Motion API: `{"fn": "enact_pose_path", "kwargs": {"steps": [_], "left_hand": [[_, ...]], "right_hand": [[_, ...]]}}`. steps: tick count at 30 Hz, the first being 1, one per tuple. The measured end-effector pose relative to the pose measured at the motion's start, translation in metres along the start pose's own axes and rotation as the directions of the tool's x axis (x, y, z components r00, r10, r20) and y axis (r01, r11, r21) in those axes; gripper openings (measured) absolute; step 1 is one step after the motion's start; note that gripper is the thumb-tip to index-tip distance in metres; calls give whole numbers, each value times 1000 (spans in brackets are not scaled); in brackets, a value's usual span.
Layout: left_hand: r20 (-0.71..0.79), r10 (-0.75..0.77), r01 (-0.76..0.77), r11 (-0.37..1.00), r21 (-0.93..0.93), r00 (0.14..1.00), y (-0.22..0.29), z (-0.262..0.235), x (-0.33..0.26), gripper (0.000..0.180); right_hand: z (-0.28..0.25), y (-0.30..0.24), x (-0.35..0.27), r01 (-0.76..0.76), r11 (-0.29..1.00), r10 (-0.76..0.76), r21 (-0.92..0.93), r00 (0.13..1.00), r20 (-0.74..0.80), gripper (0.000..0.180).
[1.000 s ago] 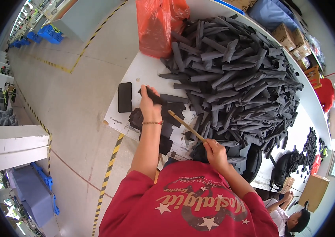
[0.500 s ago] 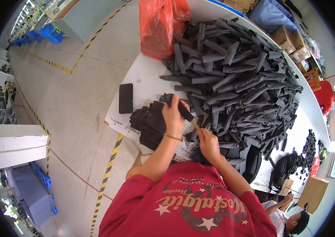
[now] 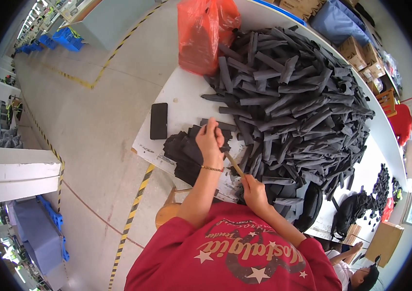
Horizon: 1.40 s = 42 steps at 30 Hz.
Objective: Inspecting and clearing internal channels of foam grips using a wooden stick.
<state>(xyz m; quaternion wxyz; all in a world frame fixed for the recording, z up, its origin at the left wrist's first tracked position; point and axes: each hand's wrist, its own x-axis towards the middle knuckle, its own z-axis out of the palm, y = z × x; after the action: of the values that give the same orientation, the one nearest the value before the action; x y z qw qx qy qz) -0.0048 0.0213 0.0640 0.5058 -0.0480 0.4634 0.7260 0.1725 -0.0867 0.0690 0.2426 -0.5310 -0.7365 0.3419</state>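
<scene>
My left hand is closed at the upper end of a thin wooden stick. A bit of dark grey fabric shows at its fingers; most of that piece is hidden in the fist. My right hand grips the stick's lower end. Beside my left wrist lies a stack of flat dark fabric pieces on the white table. A large heap of dark grey fabric tubes fills the table to the right of my hands.
A black phone lies near the table's left edge. At the far end stands a red plastic bag. A wooden stool sits below the near edge. Another person is at work at lower right.
The dark fabric tube that stretched from my left hand over the stick is now mostly inside my left fist. More of the stick shows, and my right hand is slightly lower.
</scene>
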Motion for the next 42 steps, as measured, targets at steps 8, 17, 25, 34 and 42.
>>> {"fn": "enact_pose_path", "kwargs": {"steps": [8,17,25,34,42], "left_hand": [[-76,3,-15,988,-152,997,-7,-31,39,33],[7,-213,204,925,-322,977,-24,-15,31,26],[278,-128,68,974,216,952,-29,-13,3,22],[690,-275,-459,576,676,670,-23,-2,-51,29],[594,-202,-149,860,488,779,-27,-3,-102,34]], "right_hand": [[-66,26,-88,138,977,-93,-163,961,260,7],[-37,-10,31,130,985,-111,113,980,-164,30],[-19,8,83,121,972,-84,200,979,-184,13],[-58,-14,114,253,966,-233,44,937,-261,16],[-103,-48,227,245,951,-307,-190,652,-693,15]]}}
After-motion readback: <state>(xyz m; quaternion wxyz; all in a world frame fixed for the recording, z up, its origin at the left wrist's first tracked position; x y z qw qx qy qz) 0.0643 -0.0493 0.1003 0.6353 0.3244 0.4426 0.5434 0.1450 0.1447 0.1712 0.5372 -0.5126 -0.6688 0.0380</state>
